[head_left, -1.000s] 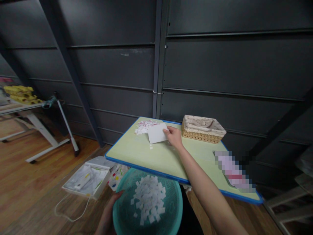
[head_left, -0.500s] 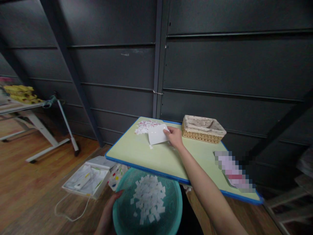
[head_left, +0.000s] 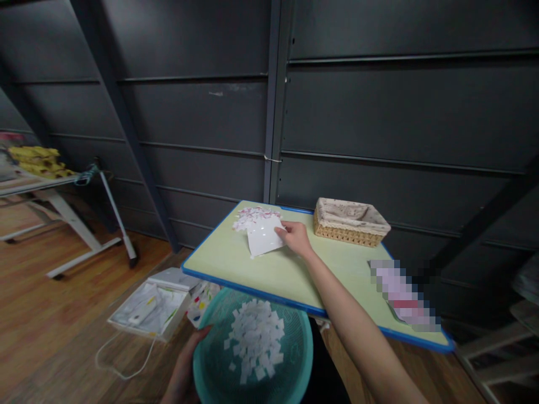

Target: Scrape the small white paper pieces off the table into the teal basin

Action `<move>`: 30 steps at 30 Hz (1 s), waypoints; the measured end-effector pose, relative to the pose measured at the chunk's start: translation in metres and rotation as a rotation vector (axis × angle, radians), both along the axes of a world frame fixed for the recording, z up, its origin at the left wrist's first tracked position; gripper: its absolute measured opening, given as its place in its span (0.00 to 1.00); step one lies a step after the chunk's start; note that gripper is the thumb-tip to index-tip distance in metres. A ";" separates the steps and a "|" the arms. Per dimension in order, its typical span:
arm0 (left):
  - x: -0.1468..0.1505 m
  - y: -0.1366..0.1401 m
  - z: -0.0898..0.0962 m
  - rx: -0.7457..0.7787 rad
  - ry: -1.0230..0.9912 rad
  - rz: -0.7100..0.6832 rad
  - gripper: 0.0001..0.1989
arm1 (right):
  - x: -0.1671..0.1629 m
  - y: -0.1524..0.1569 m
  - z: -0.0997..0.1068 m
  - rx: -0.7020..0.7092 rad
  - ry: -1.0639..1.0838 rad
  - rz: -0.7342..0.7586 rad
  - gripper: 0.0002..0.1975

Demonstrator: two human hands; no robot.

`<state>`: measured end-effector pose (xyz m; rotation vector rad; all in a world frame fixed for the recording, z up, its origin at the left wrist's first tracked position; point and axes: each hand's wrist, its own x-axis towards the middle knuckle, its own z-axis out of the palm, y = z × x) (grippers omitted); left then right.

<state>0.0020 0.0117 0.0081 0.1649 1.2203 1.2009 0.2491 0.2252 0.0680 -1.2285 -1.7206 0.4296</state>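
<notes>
The right hand (head_left: 296, 238) holds a white card (head_left: 264, 238) by its right edge, thumb on the upper face and the fingers largely hidden beneath; the card lies tilted low over the yellow-green bench (head_left: 225, 259), just in front of a heap of small white and reddish scraps (head_left: 257, 214), whose near edge it seems to overlap; whether its lower edge touches the bench, I cannot tell.

The left hand (head_left: 194, 345) holds the left rim of a green basin (head_left: 290, 359), thumb over the inside and the other fingers out of sight; the basin sits in front of the bench, partly below its blue edge, with a loose pile of white square pieces (head_left: 256, 336) inside.

For good handling, I judge that the card wants a light, flat pinch, since a hard squeeze at one side could bow it; its lower edge is best held level and close to the bench, and any movement slow, because such thin scraps would scatter easily; the basin needs a firm, level hold, so that its pieces do not slide; the right forearm should clear the wicker basket (head_left: 347, 234), which stands just beyond the right hand.
</notes>
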 end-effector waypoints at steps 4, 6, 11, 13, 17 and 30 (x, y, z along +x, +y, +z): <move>0.000 0.000 0.004 -0.033 0.000 -0.004 0.21 | -0.002 -0.009 0.010 -0.071 0.020 0.149 0.16; 0.000 0.000 0.004 -0.025 -0.008 0.011 0.20 | -0.003 -0.015 0.016 -0.132 0.046 0.246 0.17; -0.001 0.001 0.003 -0.040 -0.019 0.006 0.20 | -0.009 -0.028 0.025 -0.353 0.171 0.439 0.17; -0.001 0.001 0.003 -0.043 -0.022 0.006 0.20 | -0.010 -0.028 0.024 -0.404 0.231 0.474 0.18; -0.001 -0.001 0.002 -0.023 -0.031 0.001 0.19 | -0.005 -0.016 0.018 -0.320 0.408 0.317 0.18; -0.003 -0.001 -0.002 -0.014 -0.009 -0.009 0.21 | 0.016 -0.002 0.012 -0.096 0.032 -0.202 0.17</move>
